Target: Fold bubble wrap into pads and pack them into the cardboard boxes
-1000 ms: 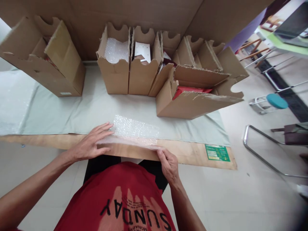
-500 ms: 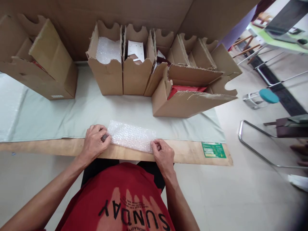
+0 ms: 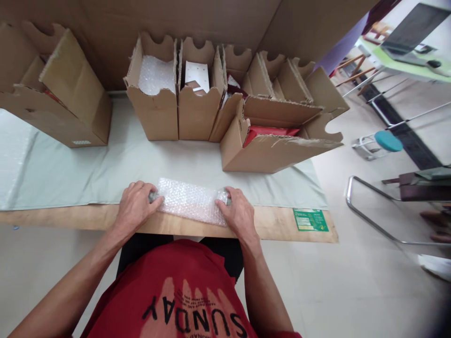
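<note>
A flat strip of bubble wrap (image 3: 188, 199) lies at the table's front edge, partly on the cloth and partly on bare wood. Something faintly pinkish shows through it, too blurred to name. At its left end, my left hand (image 3: 136, 205) is bent around the edge, thumb on the near side. The opposite end is between the thumb and curled fingers of my right hand (image 3: 239, 212). Some fingertips of both hands are hidden.
Behind the strip stand cardboard boxes, one with bubble wrap sheets (image 3: 157, 75), one with white pieces (image 3: 197, 75). An angled box (image 3: 268, 157) holds red packets (image 3: 271, 132). Another cardboard box (image 3: 88, 103) is at left. A green label (image 3: 310, 219) marks the right front edge.
My right hand has shifted from the near corner to around the right end of the bubble wrap, its fingers now farther up. My left hand stays at the left end, fingers slightly more spread.
</note>
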Tool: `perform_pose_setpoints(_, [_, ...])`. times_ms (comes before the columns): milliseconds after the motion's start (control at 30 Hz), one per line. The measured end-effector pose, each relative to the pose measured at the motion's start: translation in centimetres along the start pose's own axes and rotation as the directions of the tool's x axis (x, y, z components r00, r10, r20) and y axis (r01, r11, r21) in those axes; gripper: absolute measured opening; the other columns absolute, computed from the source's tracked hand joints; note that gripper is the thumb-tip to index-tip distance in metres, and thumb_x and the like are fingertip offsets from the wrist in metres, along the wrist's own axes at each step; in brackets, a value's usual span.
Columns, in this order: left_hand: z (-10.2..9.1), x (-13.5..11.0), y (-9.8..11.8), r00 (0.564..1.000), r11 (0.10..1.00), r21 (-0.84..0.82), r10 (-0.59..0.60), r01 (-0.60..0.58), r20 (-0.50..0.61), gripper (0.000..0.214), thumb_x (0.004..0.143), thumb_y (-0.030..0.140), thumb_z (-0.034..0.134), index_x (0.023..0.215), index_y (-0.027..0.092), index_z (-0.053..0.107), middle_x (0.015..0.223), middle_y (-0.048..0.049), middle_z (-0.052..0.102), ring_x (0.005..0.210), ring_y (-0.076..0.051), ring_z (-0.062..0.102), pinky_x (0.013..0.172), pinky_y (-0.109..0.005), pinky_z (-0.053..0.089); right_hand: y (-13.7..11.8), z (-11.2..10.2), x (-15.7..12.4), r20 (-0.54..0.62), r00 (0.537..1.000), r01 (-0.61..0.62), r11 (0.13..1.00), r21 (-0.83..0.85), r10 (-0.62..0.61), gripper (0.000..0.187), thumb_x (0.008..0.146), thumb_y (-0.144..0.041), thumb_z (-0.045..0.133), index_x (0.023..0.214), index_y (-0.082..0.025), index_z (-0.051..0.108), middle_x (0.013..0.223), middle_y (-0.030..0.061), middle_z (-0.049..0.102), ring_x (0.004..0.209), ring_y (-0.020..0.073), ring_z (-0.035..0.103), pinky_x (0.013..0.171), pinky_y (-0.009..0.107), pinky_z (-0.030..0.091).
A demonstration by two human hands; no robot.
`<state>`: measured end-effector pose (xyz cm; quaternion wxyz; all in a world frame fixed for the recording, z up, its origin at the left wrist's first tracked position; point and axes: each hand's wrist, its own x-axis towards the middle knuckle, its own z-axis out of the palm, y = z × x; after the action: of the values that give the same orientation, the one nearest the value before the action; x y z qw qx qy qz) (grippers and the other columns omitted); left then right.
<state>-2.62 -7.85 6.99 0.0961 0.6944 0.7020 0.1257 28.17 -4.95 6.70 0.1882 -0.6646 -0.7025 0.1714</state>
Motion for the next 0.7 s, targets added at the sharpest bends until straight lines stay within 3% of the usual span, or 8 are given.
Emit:
perform_pose_setpoints(67, [0.0, 0.0, 0.2, 1.000, 1.000, -0.008, 0.020, -0.019, 0.023, 0.019, 0.085, 0.038, 0.060, 0.079, 0.022, 0.068, 0.086, -0.0106, 0.068, 0.087, -0.032, 0.063, 0.082, -0.045, 0.049, -0.2, -0.1, 0.4, 0.069, 0.998, 0.002, 1.000, 0.011, -0.003, 0.012, 0.085, -0.035, 0.061, 0.084, -0.023, 0.063, 0.080, 0.0038, 0.065, 0.078, 0.0228, 0.060, 0.069, 0.033, 0.044])
perform_pose_setpoints(200, [-0.8, 0.7, 0.8, 0.998, 0.998, -0.036, 0.059, -0.060, -0.003, 0.015, 0.086, 0.032, 0.057, 0.076, 0.023, 0.063, 0.083, -0.0074, 0.069, 0.083, -0.028, 0.064, 0.077, -0.041, 0.048, 0.0, -1.0, -1.3, 0.068, 0.997, 0.007, 0.975, 0.220, -0.023, 0.020, 0.086, -0.037, 0.060, 0.073, -0.023, 0.055, 0.074, 0.0011, 0.060, 0.069, 0.0183, 0.056, 0.067, 0.031, 0.043])
perform_pose_setpoints(267, [-1.4, 2.3, 1.5, 0.992, 0.995, -0.032, 0.097, -0.100, -0.075, 0.014, 0.089, 0.031, 0.055, 0.079, 0.023, 0.063, 0.081, -0.0056, 0.070, 0.082, -0.026, 0.064, 0.079, -0.041, 0.047, -0.1, -1.4, -2.9, 0.086, 0.996, -0.049, 0.929, 0.367, 0.019, 0.019, 0.088, -0.041, 0.060, 0.086, -0.022, 0.060, 0.072, -0.0004, 0.060, 0.064, 0.0167, 0.056, 0.063, 0.029, 0.044])
perform_pose_setpoints(333, [-1.8, 4.8, 2.6, 0.972, 0.985, -0.011, 0.165, -0.170, -0.167, 0.012, 0.091, 0.028, 0.055, 0.086, 0.023, 0.065, 0.084, -0.0058, 0.072, 0.085, -0.026, 0.064, 0.084, -0.042, 0.047, -0.5, -1.2, -4.5, 0.124, 0.991, -0.108, 0.860, 0.498, 0.053, 0.032, 0.090, -0.040, 0.061, 0.115, -0.019, 0.062, 0.073, -0.0015, 0.062, 0.064, 0.0166, 0.057, 0.063, 0.029, 0.046])
perform_pose_setpoints(400, [-1.9, 7.4, 4.0, 0.944, 0.970, 0.018, 0.242, -0.244, -0.225, 0.016, 0.090, 0.024, 0.056, 0.101, 0.020, 0.067, 0.095, -0.0096, 0.073, 0.094, -0.029, 0.064, 0.088, -0.045, 0.047, -1.2, -0.6, -5.7, 0.149, 0.987, -0.135, 0.805, 0.578, 0.059, 0.059, 0.091, -0.035, 0.060, 0.144, -0.016, 0.047, 0.073, -0.0025, 0.061, 0.065, 0.0165, 0.057, 0.065, 0.029, 0.049])
perform_pose_setpoints(467, [-1.5, 8.8, 5.1, 0.926, 0.952, 0.022, 0.302, -0.305, -0.225, 0.032, 0.088, 0.019, 0.056, 0.119, 0.015, 0.065, 0.108, -0.0144, 0.072, 0.103, -0.033, 0.063, 0.090, -0.048, 0.047, -1.7, 0.1, -6.3, 0.162, 0.984, -0.160, 0.787, 0.596, 0.077, 0.072, 0.091, -0.032, 0.058, 0.156, -0.014, 0.035, 0.070, -0.0049, 0.057, 0.062, 0.0155, 0.055, 0.065, 0.029, 0.049])
perform_pose_setpoints(567, [-0.7, 7.0, 5.6, 0.879, 0.882, -0.082, 0.446, -0.464, -0.172, 0.043, 0.085, 0.009, 0.052, 0.127, 0.015, 0.062, 0.119, -0.0155, 0.069, 0.115, -0.033, 0.061, 0.096, -0.051, 0.049, -1.9, 0.6, -6.3, 0.208, 0.971, -0.226, 0.762, 0.607, 0.122, 0.069, 0.092, -0.034, 0.057, 0.156, -0.018, 0.040, 0.067, -0.0062, 0.053, 0.056, 0.0138, 0.052, 0.060, 0.028, 0.047])
perform_pose_setpoints(700, [0.2, 0.4, 4.7, 0.754, 0.709, -0.318, 0.657, -0.630, -0.028, 0.064, 0.074, 0.002, 0.052, 0.135, 0.019, 0.057, 0.139, -0.0118, 0.063, 0.141, -0.030, 0.048, 0.115, -0.052, 0.042, -1.8, 0.1, -5.7, 0.341, 0.935, -0.319, 0.640, 0.699, 0.094, 0.048, 0.088, -0.039, 0.063, 0.133, -0.020, 0.065, 0.067, -0.0038, 0.059, 0.055, 0.0130, 0.055, 0.056, 0.027, 0.046])
